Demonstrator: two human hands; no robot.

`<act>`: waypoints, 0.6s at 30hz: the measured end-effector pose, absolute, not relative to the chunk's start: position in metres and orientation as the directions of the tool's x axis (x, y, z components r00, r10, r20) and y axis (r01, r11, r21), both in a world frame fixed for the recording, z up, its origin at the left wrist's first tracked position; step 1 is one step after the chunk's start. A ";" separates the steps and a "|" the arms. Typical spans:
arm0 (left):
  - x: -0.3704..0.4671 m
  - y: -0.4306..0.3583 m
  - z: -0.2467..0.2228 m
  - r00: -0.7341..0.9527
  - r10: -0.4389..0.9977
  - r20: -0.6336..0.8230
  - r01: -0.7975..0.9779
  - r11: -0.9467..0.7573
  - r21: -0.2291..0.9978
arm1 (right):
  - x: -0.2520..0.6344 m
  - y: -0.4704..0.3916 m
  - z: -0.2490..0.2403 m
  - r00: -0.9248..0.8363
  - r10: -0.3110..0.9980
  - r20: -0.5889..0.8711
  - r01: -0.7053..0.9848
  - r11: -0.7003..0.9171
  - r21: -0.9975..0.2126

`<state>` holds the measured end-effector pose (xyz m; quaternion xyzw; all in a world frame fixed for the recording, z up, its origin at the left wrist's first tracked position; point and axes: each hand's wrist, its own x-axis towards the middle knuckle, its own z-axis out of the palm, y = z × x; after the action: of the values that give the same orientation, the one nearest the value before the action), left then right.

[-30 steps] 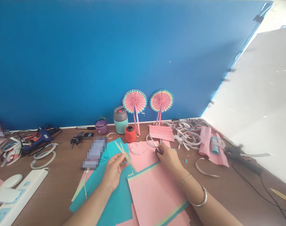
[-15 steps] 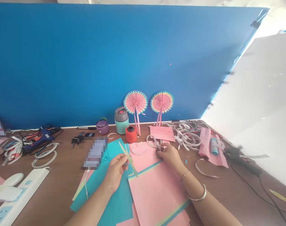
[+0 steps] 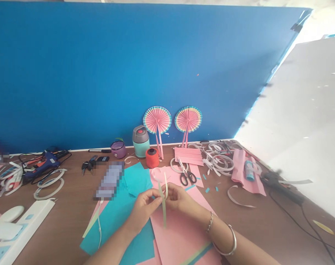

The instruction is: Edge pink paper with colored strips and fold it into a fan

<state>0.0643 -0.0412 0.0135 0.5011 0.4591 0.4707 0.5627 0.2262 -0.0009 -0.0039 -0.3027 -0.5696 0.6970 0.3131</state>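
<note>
My left hand (image 3: 148, 208) pinches a narrow pale green paper strip (image 3: 164, 217), which hangs over the pink paper. Close beside it, fingertips nearly meeting, my right hand (image 3: 181, 200) is closed on a second pale strip (image 3: 166, 184) that curves upward. Under both hands lies a pink sheet (image 3: 178, 235) with a yellow and blue band (image 3: 200, 254) near its front edge. Scissors (image 3: 187, 175) with black handles lie beyond my right hand, blades pointing away. A turquoise sheet (image 3: 138, 235) spreads out on the left.
Two round pink paper fans (image 3: 157, 120) lean on the blue panel (image 3: 101, 73). Nearby stand a teal flask (image 3: 141, 143), red spool (image 3: 152, 159) and purple cup (image 3: 118, 149). A phone (image 3: 109, 180), power strip (image 3: 26, 228) and glue gun (image 3: 44, 165) are left; white strip coils (image 3: 222, 163) lie right.
My right hand has let go of the scissors, now lying on the paper, and moved left and nearer to my left hand. The pale strips have moved right and are held between both hands.
</note>
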 end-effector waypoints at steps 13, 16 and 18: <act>0.037 -0.018 0.006 -0.183 0.959 -0.218 -0.317 0.153 0.936 | 0.271 0.036 0.001 -0.156 0.979 -0.132 -0.210 -0.163 -0.964; 0.043 -0.023 0.004 -0.112 0.974 -0.199 -0.210 0.172 0.962 | 0.270 0.035 0.000 -0.126 0.984 -0.125 -0.211 -0.150 -0.966; 0.046 -0.028 0.001 -0.130 0.986 -0.102 0.006 0.104 0.995 | 0.267 0.033 0.000 -0.128 0.985 -0.117 -0.213 -0.143 -0.967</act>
<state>0.0464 -0.0276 0.0010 0.4430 0.5598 0.5019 0.4884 0.2671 0.0331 0.0003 -0.4436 -0.4350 0.6120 0.4893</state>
